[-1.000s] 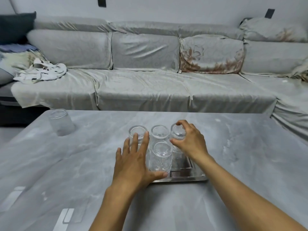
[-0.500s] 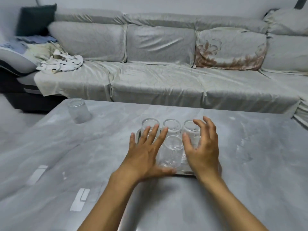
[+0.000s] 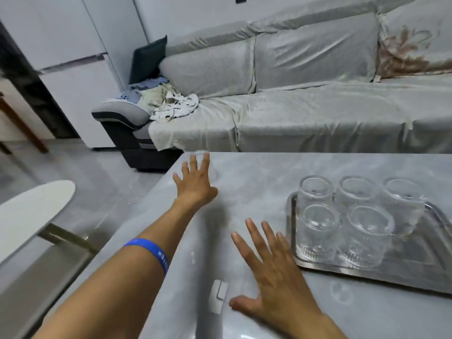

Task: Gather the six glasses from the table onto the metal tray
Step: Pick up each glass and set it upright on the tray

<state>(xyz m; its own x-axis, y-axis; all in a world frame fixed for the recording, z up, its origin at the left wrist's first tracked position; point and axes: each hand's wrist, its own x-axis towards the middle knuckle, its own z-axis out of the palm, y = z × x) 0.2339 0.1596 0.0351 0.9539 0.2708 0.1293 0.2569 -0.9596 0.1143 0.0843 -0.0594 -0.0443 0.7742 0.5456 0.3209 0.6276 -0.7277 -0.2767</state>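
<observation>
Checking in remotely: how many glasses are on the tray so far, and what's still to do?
Done: five glasses stand upside down on the metal tray, three in the far row and two in the near row. In hand: nothing is gripped yet; the left hand reaches, fingers spread, for the sixth glass at the table's far corner. The right hand hovers open beside the tray. Left: grasp that glass and set it on the tray.

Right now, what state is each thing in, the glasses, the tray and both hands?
Five glasses: upside down on tray.
Sixth glass: on table, mostly hidden behind left hand.
Metal tray: one space free.
Left hand: open, reaching.
Right hand: open, empty.
</observation>
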